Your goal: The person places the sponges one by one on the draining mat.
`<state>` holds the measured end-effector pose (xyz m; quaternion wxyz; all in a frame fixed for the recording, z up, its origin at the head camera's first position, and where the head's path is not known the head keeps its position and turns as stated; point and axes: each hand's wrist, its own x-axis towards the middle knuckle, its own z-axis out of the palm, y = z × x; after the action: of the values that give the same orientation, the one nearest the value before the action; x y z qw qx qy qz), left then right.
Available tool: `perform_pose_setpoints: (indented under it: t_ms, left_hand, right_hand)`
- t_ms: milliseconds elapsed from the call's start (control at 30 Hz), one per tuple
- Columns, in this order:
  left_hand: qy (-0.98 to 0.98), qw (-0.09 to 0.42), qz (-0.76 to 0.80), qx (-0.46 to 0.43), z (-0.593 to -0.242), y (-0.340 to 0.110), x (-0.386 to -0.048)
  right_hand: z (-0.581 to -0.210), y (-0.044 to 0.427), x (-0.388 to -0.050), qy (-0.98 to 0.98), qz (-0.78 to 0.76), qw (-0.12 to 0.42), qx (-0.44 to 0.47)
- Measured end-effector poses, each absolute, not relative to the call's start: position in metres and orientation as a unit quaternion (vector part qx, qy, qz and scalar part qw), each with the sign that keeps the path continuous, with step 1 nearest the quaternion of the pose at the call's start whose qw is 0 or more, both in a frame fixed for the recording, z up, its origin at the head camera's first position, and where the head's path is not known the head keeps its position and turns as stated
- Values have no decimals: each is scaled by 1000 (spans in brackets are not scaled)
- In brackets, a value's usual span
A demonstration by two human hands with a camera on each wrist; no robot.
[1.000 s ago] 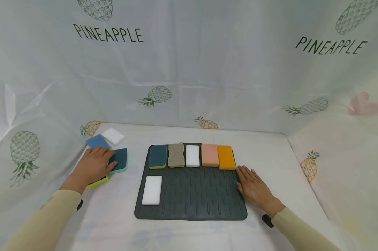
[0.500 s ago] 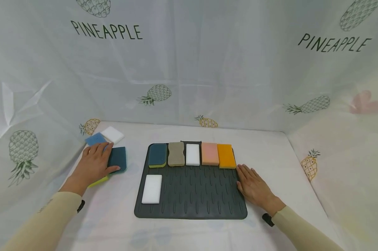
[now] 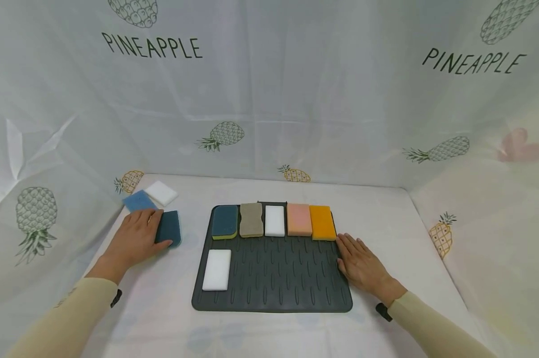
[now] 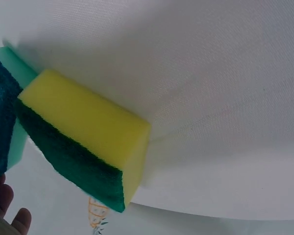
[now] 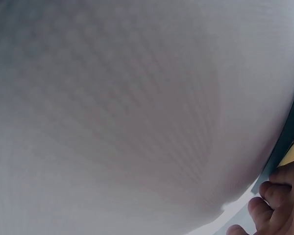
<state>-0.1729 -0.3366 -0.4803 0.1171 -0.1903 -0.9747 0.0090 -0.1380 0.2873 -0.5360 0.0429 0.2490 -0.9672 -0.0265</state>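
My left hand grips a dark blue scrub sponge with a mint-green foam layer, thumb at its near edge and fingers at its left side. In the left wrist view, this scrub sponge stands beside a yellow sponge with a green scouring side; the hand hides the yellow one in the head view. Beyond the hand lie a blue sponge and a white sponge. My right hand rests with its fingers straight at the right edge of a dark grey ribbed mat.
Along the mat's far edge stand a blue-topped sponge, a taupe wavy-sided sponge, a white sponge, a pink sponge and an orange sponge. Another white sponge lies at the mat's left.
My left thumb has moved down to the near edge of the dark blue sponge, which has turned slightly. The yellow-green sponge is now hidden behind the hand. My right hand stays put.
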Motion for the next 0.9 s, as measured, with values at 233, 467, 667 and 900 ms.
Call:
perform_pose_setpoints:
  t_ms: [233,467,667,900]
  left_hand:
    - [-981,62,18,-184,-483,-337,-170]
    - [-971,117,29,-206,-479,-336,-178]
    - [-955,186,19,-230,-458,-309,-183]
    - [-944,191,31,-267,-438,-257,-173]
  right_hand:
    - [-535,287,-138,-968,-26,42,248]
    - [-533,287,-137,-970,-23,22,240]
    - [-535,291,-139,-969,-43,23,244]
    - [-534,290,-140,-966,-48,32,252]
